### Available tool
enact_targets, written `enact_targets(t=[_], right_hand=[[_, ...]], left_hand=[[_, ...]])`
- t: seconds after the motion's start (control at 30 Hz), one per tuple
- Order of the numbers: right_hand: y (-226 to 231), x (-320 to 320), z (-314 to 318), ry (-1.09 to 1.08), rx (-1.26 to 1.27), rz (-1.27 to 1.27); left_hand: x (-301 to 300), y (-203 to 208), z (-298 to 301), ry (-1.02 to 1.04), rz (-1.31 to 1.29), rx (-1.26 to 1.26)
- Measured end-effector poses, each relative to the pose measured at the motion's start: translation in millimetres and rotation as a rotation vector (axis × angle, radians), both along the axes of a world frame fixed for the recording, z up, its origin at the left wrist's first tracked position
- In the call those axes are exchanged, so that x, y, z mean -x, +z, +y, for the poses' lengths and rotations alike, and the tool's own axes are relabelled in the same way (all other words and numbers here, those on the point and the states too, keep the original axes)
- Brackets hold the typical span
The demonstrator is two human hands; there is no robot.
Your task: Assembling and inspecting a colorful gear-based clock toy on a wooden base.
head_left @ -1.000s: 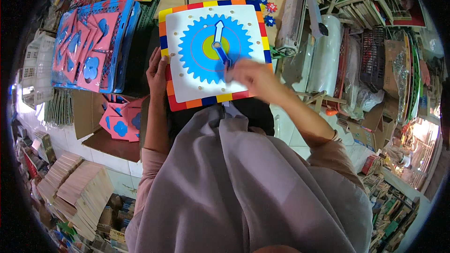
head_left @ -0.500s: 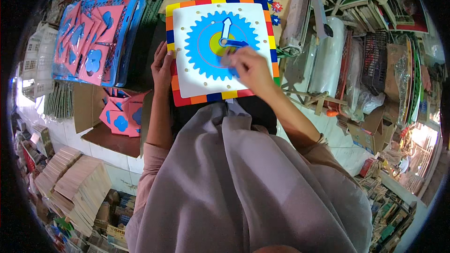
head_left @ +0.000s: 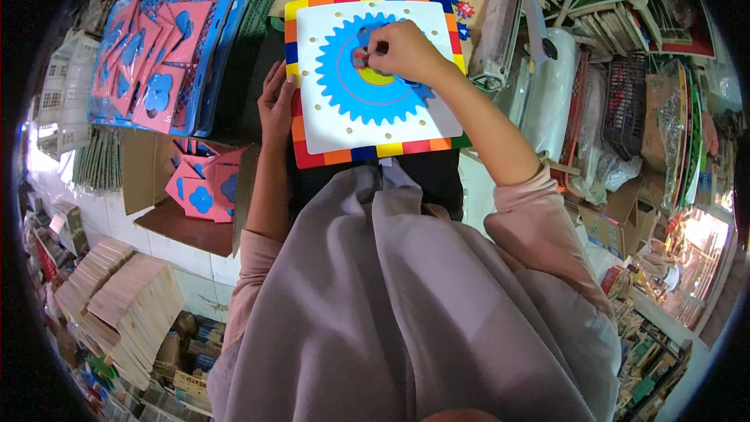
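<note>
Hands [head_left: 277, 105], 2, on 1 clock board [head_left: 375, 133], perhaps gripping

A person seen from above holds a square clock board [head_left: 367, 121] with a white face, a blue gear-shaped dial [head_left: 367, 98] and a border of coloured blocks. The right hand [head_left: 402, 51] rests on the dial's yellow centre, fingers pinched in a grip near the hub; what they pinch is hidden. The left hand [head_left: 275, 105] lies flat against the board's left edge. To the left, pink and blue puzzle boards [head_left: 152, 55] are stacked, more fill a cardboard box [head_left: 183, 215], and bundles of wooden pieces [head_left: 117, 305] stand below.
</note>
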State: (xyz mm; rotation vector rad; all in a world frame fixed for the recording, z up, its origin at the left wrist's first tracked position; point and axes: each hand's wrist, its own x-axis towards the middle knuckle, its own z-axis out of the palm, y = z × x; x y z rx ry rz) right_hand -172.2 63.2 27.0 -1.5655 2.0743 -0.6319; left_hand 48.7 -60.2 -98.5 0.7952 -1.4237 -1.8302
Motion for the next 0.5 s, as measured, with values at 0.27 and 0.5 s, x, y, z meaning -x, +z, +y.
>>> enact_targets(t=[0.27, 0.5], right_hand=[[0, -2, 23, 0.108, 0.221, -0.084], [7, -26, -9, -0.004, -0.102, 0.234]], left_hand=[[-2, 0, 0, 0.011, -0.041, 0.058], [-2, -6, -2, 0.001, -0.035, 0.065]])
